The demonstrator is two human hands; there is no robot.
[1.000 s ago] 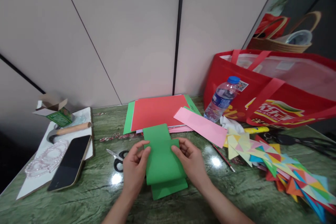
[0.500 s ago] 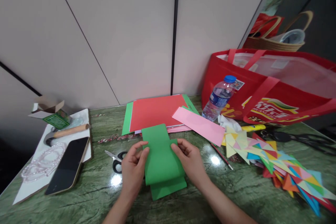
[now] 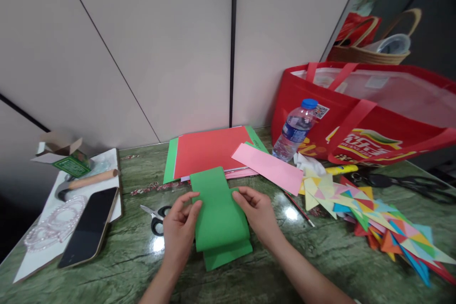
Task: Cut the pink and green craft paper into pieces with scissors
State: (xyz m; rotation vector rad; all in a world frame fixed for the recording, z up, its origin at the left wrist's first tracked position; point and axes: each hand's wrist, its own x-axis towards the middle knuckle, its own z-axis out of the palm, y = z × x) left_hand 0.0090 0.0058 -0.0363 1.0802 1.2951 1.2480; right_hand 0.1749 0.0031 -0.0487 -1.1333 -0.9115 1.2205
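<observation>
Green paper point(image 3: 221, 218), bent over on itself in a wide loop, is held between my two hands above the green marbled table point(image 3: 135, 251). My left hand point(image 3: 180, 225) pinches its left edge between thumb and fingers. The right edge is gripped the same way by my right hand point(image 3: 257, 209). One end of the paper sticks out toward the wall, and another layer shows below the bend. Scissors with black handles point(image 3: 156, 218) lie just left of my left hand, partly hidden by it. Beyond the green paper are a pink paper strip point(image 3: 269, 167) and a red sheet point(image 3: 206, 149) on a stack.
A water bottle point(image 3: 294, 130) stands before a red shopping bag point(image 3: 356, 118). Folded coloured paper pieces point(image 3: 388, 223), a pencil point(image 3: 299, 209) and a yellow glue stick point(image 3: 342, 169) lie right. At left are a phone point(image 3: 89, 228), a wooden-handled tool point(image 3: 92, 179) and a small box point(image 3: 71, 159).
The view has shifted slightly, so the surroundings appear a little further left. Both hands keep hold of the green paper in nearly the same pose.
</observation>
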